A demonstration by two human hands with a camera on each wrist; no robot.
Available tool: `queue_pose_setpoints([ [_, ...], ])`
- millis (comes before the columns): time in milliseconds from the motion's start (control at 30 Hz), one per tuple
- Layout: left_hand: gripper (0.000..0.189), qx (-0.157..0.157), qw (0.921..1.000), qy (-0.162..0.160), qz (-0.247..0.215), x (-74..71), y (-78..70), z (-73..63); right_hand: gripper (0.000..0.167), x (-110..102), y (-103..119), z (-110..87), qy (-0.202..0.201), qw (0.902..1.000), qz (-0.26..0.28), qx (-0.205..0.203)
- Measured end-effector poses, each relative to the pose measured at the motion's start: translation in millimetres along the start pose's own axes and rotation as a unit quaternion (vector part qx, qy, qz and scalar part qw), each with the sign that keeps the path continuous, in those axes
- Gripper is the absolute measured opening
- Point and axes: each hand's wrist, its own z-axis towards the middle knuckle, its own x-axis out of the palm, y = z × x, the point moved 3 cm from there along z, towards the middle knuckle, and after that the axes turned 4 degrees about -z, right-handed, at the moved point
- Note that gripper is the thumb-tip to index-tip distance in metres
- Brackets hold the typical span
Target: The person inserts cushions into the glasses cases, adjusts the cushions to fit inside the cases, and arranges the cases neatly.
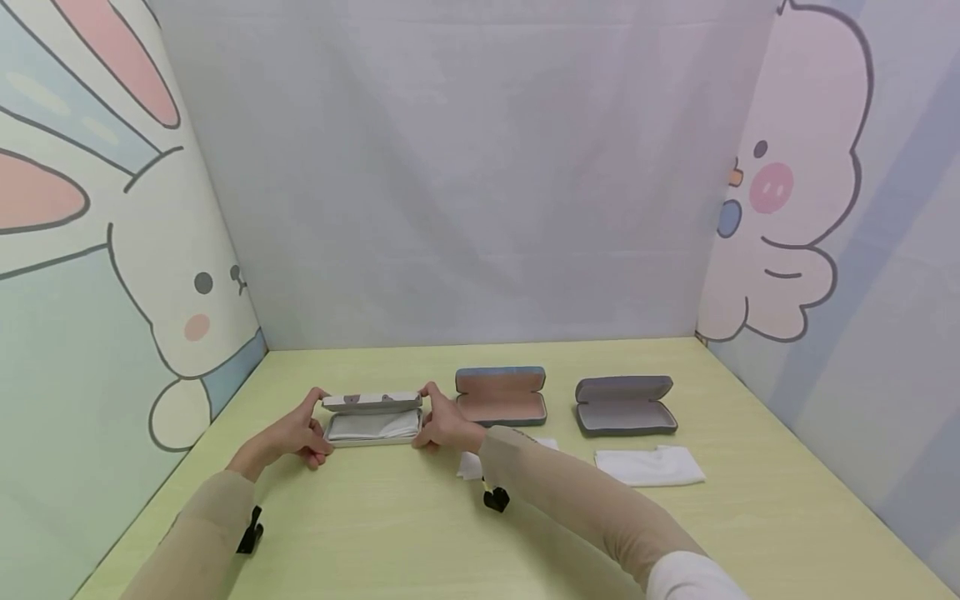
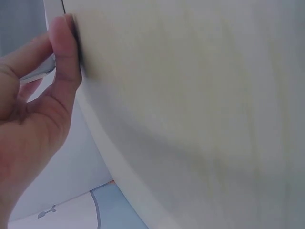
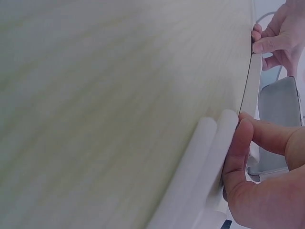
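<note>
A white glasses case (image 1: 372, 403) with a patterned lid stands part-way raised at the left of the table, a folded white cloth (image 1: 375, 426) lying in its base. My left hand (image 1: 293, 430) grips the case's left end, fingers at the lid and thumb low by the front corner. At the other end, my right hand (image 1: 445, 422) holds the right side, one finger up at the lid and the thumb at the base corner. The right wrist view shows both hands on the case, with its grey lid lining (image 3: 280, 107) between them.
Right of the white case stands a raised-lid glasses case with pink lining (image 1: 501, 408). Farther right is a grey glasses case (image 1: 626, 417), also with its lid up. A white cloth (image 1: 651, 466) lies before it; another cloth (image 1: 471, 467) is partly behind my right forearm.
</note>
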Motion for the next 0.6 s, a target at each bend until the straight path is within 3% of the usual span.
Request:
queue_pose_setpoints([
  [300,0.072,0.019,0.9998,0.004,-0.002,0.6,-2.2,-2.2,0.066,1.3,-1.0,1.2,0.006,0.9999,0.009,-0.003],
  [600,0.073,0.001,0.9998,-0.008,0.015,2.2,-3.2,-2.3,0.065,1.8,-2.0,1.9,0.000,1.0000,0.006,0.002],
])
